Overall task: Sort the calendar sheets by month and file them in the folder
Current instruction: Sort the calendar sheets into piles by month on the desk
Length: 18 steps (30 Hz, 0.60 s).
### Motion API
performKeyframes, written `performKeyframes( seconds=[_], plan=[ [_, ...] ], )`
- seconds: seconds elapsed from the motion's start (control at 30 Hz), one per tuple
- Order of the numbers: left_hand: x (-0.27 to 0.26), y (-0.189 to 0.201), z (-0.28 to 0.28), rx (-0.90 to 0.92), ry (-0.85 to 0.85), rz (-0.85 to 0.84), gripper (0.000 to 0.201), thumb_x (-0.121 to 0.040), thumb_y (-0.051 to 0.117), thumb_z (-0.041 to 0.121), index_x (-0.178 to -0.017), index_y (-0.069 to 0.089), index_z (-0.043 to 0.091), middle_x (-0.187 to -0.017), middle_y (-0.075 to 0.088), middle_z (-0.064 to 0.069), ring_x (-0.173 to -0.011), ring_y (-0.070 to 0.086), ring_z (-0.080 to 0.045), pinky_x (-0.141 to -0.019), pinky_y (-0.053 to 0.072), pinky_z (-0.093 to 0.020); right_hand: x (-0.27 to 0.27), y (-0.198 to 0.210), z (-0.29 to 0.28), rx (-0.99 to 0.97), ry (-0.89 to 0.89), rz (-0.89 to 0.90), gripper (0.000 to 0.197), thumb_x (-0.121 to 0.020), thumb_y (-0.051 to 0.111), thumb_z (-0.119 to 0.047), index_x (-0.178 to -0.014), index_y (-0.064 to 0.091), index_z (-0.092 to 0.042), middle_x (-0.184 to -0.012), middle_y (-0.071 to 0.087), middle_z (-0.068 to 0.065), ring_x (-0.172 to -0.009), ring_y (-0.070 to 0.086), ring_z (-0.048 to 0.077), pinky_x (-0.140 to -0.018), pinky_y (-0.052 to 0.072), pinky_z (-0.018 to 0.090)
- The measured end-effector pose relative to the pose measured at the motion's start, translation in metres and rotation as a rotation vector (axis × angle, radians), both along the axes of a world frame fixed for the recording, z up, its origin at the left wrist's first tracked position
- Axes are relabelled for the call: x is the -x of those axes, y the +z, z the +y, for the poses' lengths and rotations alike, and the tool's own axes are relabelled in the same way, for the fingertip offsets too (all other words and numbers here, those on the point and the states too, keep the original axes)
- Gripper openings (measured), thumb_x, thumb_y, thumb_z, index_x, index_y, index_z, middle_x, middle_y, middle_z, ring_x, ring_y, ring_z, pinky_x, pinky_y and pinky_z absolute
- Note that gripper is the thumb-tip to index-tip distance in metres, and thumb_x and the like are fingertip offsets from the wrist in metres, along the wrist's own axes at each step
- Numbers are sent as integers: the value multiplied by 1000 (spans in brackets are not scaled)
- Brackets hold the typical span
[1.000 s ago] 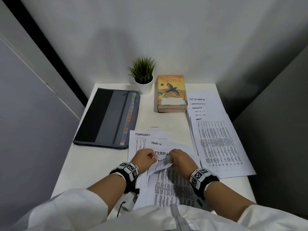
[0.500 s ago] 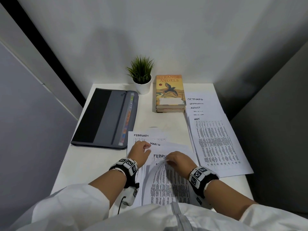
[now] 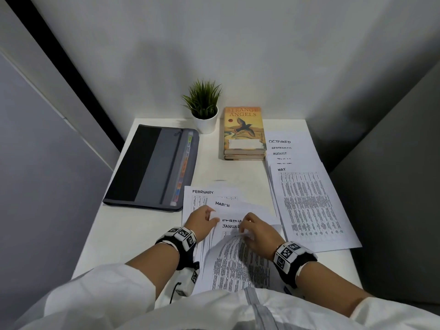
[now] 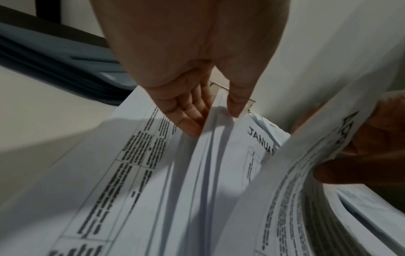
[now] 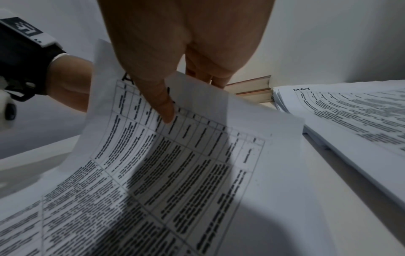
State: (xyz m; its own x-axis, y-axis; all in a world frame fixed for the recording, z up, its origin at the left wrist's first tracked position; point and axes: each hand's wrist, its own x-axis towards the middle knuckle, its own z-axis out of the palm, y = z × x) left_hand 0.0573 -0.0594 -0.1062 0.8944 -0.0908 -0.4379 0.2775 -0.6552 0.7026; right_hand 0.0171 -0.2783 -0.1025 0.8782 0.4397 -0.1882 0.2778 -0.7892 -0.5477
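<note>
hands [image 3: 228,226] pinching calendar sheets [image 3: 238,265], desk [image 3: 133,232]

A small green artificial grass plant in a round white pot [image 3: 205,120] stands at the back of the white counter [image 3: 133,225], close to the pale wall. Just to its right lies a stack of two books, the top one a paperback with an orange-yellow cover [image 3: 244,129] showing a dark bird in flight and the title "STRANGE ANGELS"; a pale blank strip crosses the lower part of the cover. In the right wrist view the books' page edges [image 5: 252,90] show low against the wall. Grey partition panels [image 3: 390,186] enclose the counter on both sides.
</note>
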Motion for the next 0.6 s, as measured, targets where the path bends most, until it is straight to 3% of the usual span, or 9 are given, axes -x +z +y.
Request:
performKeyframes(
  seconds=[0.1,0.17,0.33,0.43,0.6],
  plan=[
    [1,-1,1,-57,-80,-2,37,-95,58,24,-65,39,13,-64,38,-1,-58,36,-16,-57,30,-27,2,-2,-2,4,23,-6,7,-83,66,-21,-87,61,-18,-114,48,-4,-94,56,20,-70,51,30],
    [2,1,1,-66,-84,-9,42,-95,58,24,-63,33,15,-61,33,0,-57,32,-17,-56,27,-27,3,-2,-2,0,24,-23,6,-83,66,-21,-83,61,-18,-120,50,-5,-106,51,17,-77,50,30],
    [4,2,2,-27,-68,2,35,-94,60,27,-70,40,12,-65,38,-4,-61,35,-18,-59,29,-28,2,-5,1,26,13,20,4,-86,62,-23,-87,60,-19,-135,49,-6,-123,45,13,-86,49,30],
    [7,2,1,-20,-65,3,36,-92,62,30,-70,38,14,-66,36,-2,-59,33,-17,-57,27,-28,1,-3,2,21,-5,48,4,-85,61,-23,-88,60,-20,-124,54,-7,-114,49,14,-85,48,30],
    [7,3,2,-52,-80,39,45,-93,61,28,-63,29,18,-61,28,2,-54,27,-14,-52,22,-27,0,3,4,-21,-41,77,14,-79,61,-15,-76,51,-26,-85,51,-10,-78,53,14,-68,50,32]
  ],
)
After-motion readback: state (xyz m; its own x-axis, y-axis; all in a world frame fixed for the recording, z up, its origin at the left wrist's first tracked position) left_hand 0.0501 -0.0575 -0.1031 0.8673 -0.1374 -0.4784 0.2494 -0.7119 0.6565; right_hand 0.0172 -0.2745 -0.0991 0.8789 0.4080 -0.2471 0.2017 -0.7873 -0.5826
